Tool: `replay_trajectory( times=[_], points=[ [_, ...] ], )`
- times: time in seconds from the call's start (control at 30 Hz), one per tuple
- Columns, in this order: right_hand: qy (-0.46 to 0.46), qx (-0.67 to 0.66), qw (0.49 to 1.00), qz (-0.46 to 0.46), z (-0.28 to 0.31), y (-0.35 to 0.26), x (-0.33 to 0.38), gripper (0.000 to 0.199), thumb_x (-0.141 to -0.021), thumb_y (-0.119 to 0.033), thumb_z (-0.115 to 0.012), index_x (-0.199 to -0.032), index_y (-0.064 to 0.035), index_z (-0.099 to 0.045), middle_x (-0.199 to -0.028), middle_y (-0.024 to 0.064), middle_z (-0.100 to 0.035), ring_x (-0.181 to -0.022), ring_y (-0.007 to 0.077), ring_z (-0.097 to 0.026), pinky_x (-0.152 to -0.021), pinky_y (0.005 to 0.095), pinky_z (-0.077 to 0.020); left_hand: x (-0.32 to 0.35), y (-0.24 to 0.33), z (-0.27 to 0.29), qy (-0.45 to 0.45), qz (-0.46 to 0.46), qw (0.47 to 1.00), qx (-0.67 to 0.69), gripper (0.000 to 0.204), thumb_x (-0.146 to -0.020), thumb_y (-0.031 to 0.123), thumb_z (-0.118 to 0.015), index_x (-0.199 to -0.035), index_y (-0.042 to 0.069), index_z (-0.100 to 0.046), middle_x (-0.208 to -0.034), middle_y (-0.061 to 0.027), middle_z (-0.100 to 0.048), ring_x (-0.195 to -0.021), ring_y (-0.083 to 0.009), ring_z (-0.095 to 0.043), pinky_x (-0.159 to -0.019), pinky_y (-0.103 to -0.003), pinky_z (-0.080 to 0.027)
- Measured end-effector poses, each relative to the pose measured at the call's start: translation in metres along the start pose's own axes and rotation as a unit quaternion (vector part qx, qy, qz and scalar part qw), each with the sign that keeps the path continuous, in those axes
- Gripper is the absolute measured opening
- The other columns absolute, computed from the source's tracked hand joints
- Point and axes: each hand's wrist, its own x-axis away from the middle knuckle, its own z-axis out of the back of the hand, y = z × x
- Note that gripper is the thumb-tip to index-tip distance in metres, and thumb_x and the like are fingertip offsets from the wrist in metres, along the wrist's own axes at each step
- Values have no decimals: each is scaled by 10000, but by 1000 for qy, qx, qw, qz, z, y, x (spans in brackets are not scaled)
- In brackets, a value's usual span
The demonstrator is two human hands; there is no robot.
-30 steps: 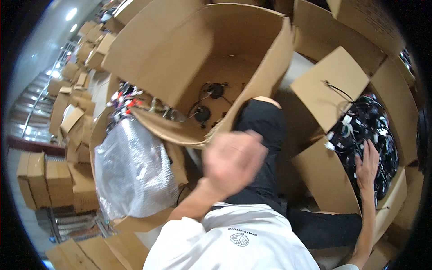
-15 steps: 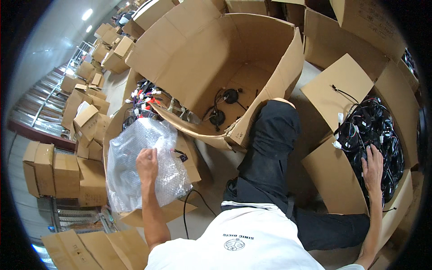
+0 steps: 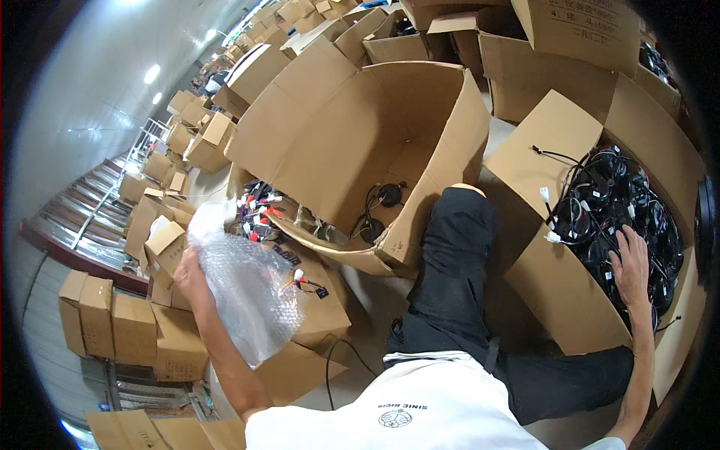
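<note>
Pulling bubble wrap (image 3: pixel 251 285) leftward, your left hand (image 3: pixel 190 276), fingers apparently clamped on it, bares more connectors (image 3: pixel 299 277); your right hand (image 3: pixel 631 268), fingers apart, touches cables (image 3: pixel 657 225), frame right.

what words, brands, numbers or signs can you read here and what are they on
White shirt: lettering and a round emblem, not copied here.
Upper-right carton: rows of dark print, not copied.
Large open carton: corner mark, too small to read.
Lower-left carton: faint print, too small to read.
</note>
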Motion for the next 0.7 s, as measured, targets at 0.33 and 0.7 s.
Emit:
replay_trajectory(
  times=[0.33, 0.7],
  points=[
    [-7, -6, 1000, -26, 1, 11, 8, 466, -840, -49, -705, -1275, 51, -573, -1391, 195, -515, -1248, 386, -500, -1064, 465, -413, -26, 118, -7, 141, 37, 965, 217, 424, -996, 240, -546, -1190, -118, -662, -1119, -176, -703, -1005, -238, -667, -868, -355, -548],
    [38, -103, 994, 3, 31, -22, -24, 381, -777, -58, -751, -1128, 34, -637, -1249, 197, -602, -1161, 392, -568, -1011, 454, -455, -9, 247, -134, 40, -181, 966, 182, 320, -1011, 163, -574, -1137, -104, -698, -1070, -127, -722, -989, -189, -655, -896, -308, -508]
  ],
)
